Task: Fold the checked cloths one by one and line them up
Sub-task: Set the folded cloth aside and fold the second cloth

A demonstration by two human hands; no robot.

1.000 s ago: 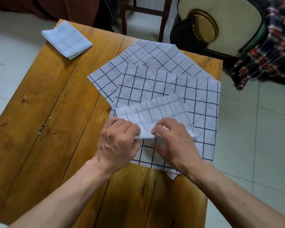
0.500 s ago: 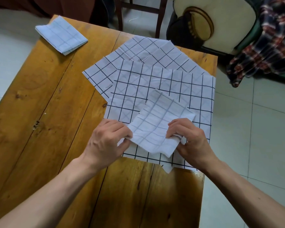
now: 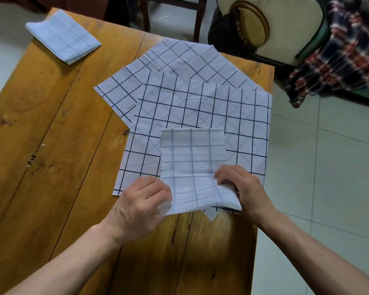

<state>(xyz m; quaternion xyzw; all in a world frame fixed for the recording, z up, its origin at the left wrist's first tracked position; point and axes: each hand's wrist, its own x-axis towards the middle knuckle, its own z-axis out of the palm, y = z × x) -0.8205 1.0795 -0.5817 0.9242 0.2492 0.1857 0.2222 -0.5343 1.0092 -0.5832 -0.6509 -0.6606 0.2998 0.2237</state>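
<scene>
Table [image 3: 51, 145]: brown wooden planks with knots and dark seams; it carries every cloth in view and serves as the landmark here.
Folded cloth [image 3: 192, 165]: white with faint grey checks, doubled into a narrow rectangle near the table's near edge, its long side running away from the person. Its far part lies flat on the flat cloth; its near end is lifted and bowed upward between the two hands.
Left hand [image 3: 143, 201]: at the folded cloth's near left corner, over the table's near middle. The fingers curl in and pinch that corner; the knuckles face up.
Right hand [image 3: 241, 188]: at the folded cloth's near right edge, by the table's right side. Thumb and fingertips pinch the edge from above, fingers bent.
Flat cloth [image 3: 200, 107]: white with bold dark checks, spread open on the table's right half, under the folded cloth; its right edge runs along the table's right side.
Rear cloth [image 3: 179, 60]: another open checked cloth, turned at an angle, partly under the flat cloth, toward the table's far right corner.
Done cloth [image 3: 62, 37]: a small folded square with pale checks at the table's far left corner, well apart from the others.
Chair [image 3: 275, 28]: cream cushion, beyond the table's far right corner.
Plaid fabric [image 3: 339, 50]: draped over the chair's right side.
</scene>
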